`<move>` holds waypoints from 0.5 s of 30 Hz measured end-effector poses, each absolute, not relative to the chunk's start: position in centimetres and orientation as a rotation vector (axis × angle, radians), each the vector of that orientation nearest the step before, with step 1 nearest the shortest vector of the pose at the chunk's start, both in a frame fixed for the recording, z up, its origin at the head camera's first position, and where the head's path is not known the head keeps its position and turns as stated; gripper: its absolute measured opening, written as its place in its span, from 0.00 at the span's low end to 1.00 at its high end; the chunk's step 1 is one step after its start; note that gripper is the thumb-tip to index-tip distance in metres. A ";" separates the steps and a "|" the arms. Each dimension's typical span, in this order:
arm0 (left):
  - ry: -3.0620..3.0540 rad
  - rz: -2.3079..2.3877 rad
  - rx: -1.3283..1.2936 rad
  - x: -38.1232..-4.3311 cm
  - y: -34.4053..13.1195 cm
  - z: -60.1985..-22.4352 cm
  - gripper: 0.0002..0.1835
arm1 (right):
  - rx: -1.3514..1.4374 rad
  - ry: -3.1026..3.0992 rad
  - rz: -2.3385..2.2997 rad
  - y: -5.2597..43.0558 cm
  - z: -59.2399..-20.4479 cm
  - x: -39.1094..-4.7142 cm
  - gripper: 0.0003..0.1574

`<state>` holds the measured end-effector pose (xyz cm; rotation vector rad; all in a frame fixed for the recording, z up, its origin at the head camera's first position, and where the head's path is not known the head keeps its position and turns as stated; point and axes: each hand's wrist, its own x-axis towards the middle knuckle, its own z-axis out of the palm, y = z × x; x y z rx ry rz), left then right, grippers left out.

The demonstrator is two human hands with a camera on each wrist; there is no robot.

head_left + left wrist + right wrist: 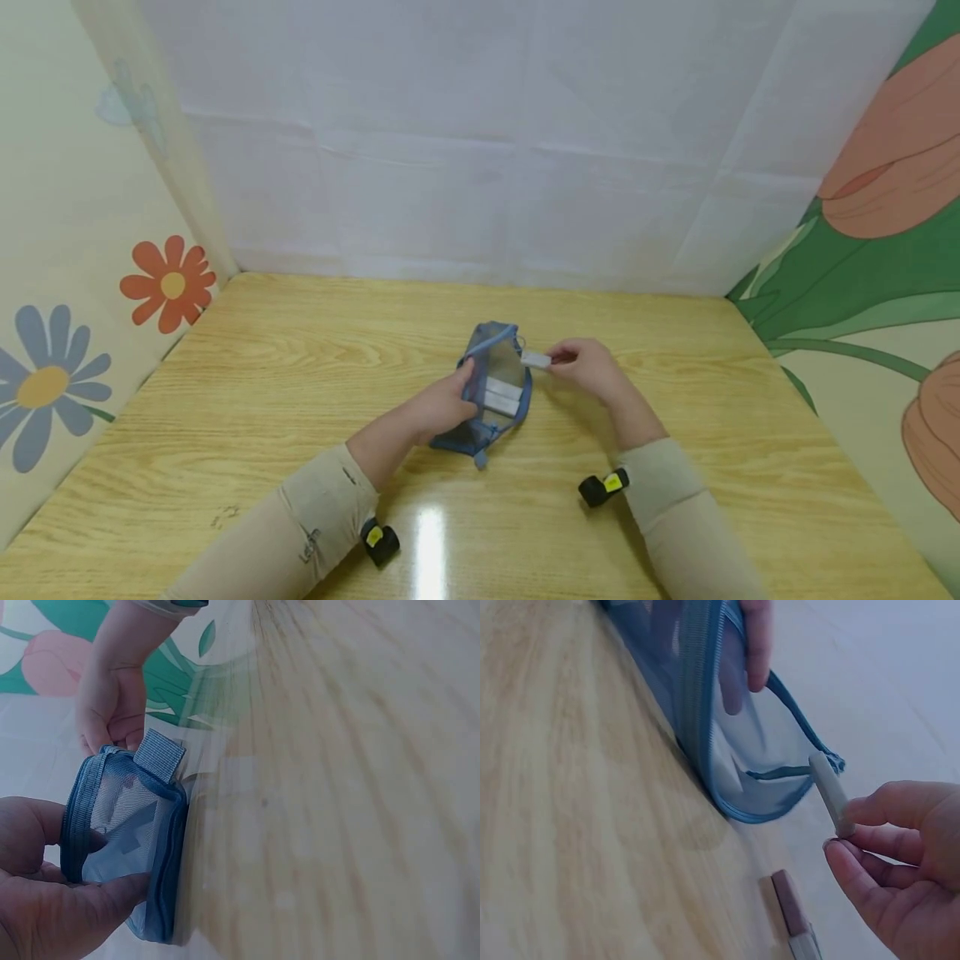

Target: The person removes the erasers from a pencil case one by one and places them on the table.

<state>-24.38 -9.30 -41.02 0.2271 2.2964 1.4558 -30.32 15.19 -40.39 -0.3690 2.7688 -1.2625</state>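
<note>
A blue mesh zipper pouch (480,342) lies on the table, its zipped mouth gaping toward the right. My left hand (442,408) grips the pouch by its side, thumb and fingers around the edge of the opening. Between thumb and fingertips my right hand (588,367) pinches a small white block (829,791), which points at the pouch mouth and overlaps its rim in the head view. White boxes (502,396) show inside the pouch. A fabric tab (160,755) sticks out at one end of the pouch in the left wrist view.
Beyond the wood-grain table (300,333) hangs a white cloth (420,167), with flower-printed panels on both sides. Below the right hand in the right wrist view, a purple-brown and grey stick-shaped thing (790,904) is partly cut off.
</note>
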 end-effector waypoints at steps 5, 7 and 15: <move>2.306 1.455 0.229 -24.3 -9.3 -40.9 0.43 | -0.307 2.766 -1.264 16.5 -39.8 -30.3 0.16; 2.313 1.457 0.228 -24.4 -9.2 -40.9 0.43 | -0.288 2.767 -1.262 17.1 -39.6 -30.3 0.17; 2.314 1.457 0.230 -24.6 -9.2 -41.3 0.44 | -0.272 2.745 -1.338 20.1 -39.6 -30.5 0.18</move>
